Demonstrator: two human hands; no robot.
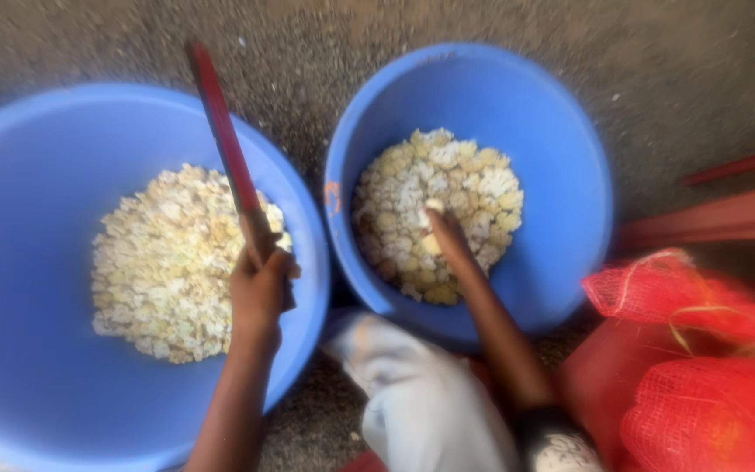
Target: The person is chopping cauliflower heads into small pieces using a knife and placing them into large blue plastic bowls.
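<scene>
Closest to the lens sits the person's knee in pale grey cloth point(417, 398), low in the view between the two forearms. Just right of it, red mesh sacks point(701, 367) bulge up, blurred and bright.

Over to the left hand point(259, 284): its grip is wrapped tight round the dark handle of a long knife point(225, 144), fingers curled fully closed. The red blade rises up and away from that grip, slanting leftward across the rim of the left blue tub point(19, 218). Directly below and to the left of the grip lies a heap of pale yellow-white cauliflower pieces point(168, 262), spread over the tub's floor. The hand hovers over the right edge of that heap.

Now the right hand point(447, 232): it reaches deep into the right blue tub point(561, 175), fingertips narrowed together on one small white cauliflower piece point(434, 206). Blur hides the finger positions, yet the piece sits right at the tip of the grip. All around and beneath that grip lies a second mound of cauliflower florets point(439, 218), chunkier than the left lot.

Both tubs stand side by side, rims nearly touching, on a rough grey concrete floor point(657, 70). Beyond the right grip, at the far right, a red plastic edge point(727, 214) crosses the floor.
</scene>
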